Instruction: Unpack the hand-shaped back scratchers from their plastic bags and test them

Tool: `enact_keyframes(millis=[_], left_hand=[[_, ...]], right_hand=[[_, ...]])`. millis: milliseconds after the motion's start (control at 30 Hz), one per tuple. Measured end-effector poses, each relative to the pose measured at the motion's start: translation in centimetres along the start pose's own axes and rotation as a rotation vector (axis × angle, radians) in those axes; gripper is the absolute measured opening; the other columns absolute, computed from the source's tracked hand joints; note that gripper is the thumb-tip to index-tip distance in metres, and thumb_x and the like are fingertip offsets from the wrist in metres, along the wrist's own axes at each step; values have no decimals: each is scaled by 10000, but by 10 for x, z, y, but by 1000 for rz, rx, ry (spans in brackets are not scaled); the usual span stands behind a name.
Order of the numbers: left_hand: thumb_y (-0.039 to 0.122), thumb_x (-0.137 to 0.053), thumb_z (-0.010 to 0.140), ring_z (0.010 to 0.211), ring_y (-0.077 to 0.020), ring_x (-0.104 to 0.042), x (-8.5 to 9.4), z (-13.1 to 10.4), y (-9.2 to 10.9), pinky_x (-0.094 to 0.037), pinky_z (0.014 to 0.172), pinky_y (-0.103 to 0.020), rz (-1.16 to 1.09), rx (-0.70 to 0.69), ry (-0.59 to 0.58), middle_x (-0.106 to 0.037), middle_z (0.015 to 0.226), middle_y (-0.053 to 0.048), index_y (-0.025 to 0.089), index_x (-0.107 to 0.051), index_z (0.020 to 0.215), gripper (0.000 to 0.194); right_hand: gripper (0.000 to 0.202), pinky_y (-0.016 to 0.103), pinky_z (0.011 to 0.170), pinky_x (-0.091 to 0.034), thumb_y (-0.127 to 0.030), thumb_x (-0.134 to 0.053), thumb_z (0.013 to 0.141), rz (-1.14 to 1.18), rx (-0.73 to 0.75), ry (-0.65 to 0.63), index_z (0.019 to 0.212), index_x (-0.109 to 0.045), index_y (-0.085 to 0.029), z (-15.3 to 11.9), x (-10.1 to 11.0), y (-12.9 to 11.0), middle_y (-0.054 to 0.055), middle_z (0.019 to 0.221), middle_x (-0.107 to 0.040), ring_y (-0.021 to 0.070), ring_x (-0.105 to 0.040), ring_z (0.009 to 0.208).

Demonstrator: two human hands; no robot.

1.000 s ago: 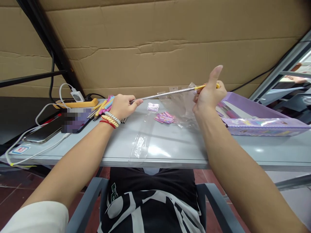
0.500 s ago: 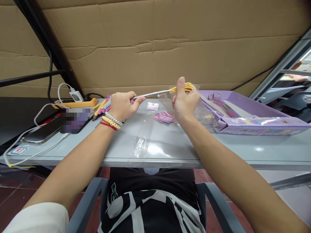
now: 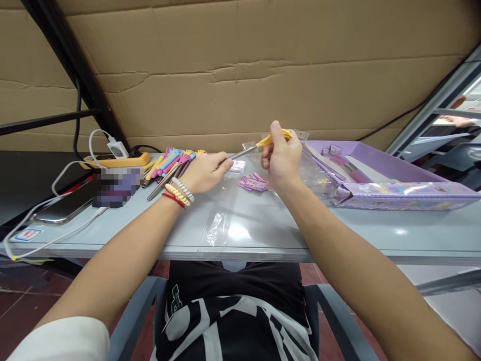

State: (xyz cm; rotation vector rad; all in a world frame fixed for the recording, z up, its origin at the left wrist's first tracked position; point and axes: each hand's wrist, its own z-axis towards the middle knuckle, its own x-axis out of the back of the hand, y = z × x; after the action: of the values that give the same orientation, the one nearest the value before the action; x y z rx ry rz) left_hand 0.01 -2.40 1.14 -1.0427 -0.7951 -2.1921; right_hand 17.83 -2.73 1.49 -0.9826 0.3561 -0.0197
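Observation:
A back scratcher with a thin metal rod [image 3: 244,151] and a yellow hand-shaped end [image 3: 266,141] stretches between my hands, above the desk. My right hand [image 3: 283,159] is closed round the yellow end, thumb up, with clear plastic film beside it. At the rod's other end, my left hand [image 3: 205,172] is closed on the metal; its fingertips partly hide the tip. More back scratchers [image 3: 171,164] with pink, yellow and blue parts lie piled behind and left of my left hand. Small purple printed cards [image 3: 254,182] lie between my forearms.
A purple box tray [image 3: 398,194] stands at right with pink items inside. Clear plastic bags [image 3: 215,228] lie on the desk. Phones [image 3: 67,203], a white cable and a yellow power strip [image 3: 120,160] sit at left. A cardboard wall [image 3: 240,75] rises behind.
My left hand has moved right, closer to my right hand, and less of the rod shows between them. More of the back scratcher pile is now uncovered.

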Motion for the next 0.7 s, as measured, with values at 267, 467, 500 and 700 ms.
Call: enact_keyframes(millis=[267, 467, 500, 700], left_hand=[[400, -397, 956, 544, -109, -526, -7, -2, 18, -419, 580, -246, -527, 39, -230, -586, 647, 8, 166, -575, 864, 309], [325, -516, 876, 671, -135, -569, -2, 4, 7, -447, 650, -270, -275, 103, 34, -640, 813, -44, 156, -668, 786, 244], [323, -516, 873, 694, -146, -579, 0, 5, 4, -450, 664, -280, -214, 141, 95, -655, 839, -52, 156, -687, 802, 249], [345, -554, 847, 777, -213, -628, 9, 8, -21, -452, 775, -328, 56, 354, 261, -735, 783, -61, 172, -738, 821, 254]], right_hand=[[391, 202, 344, -217, -515, -669, 808, 56, -113, -9, 841, -388, -246, -3, -2, -8, -120, 458, -412, 56, -310, 337], [444, 215, 356, -236, -514, -719, 763, 36, -104, -80, 966, -416, -262, -3, -2, -1, -100, 582, -497, 50, -353, 362], [453, 219, 360, -244, -525, -719, 764, 31, -87, -83, 978, -415, -265, -3, -2, 0, -94, 604, -507, 50, -358, 370], [440, 227, 413, -291, -543, -707, 780, -18, -24, -138, 1002, -444, -269, -6, 1, 2, -70, 650, -497, 68, -429, 462]])
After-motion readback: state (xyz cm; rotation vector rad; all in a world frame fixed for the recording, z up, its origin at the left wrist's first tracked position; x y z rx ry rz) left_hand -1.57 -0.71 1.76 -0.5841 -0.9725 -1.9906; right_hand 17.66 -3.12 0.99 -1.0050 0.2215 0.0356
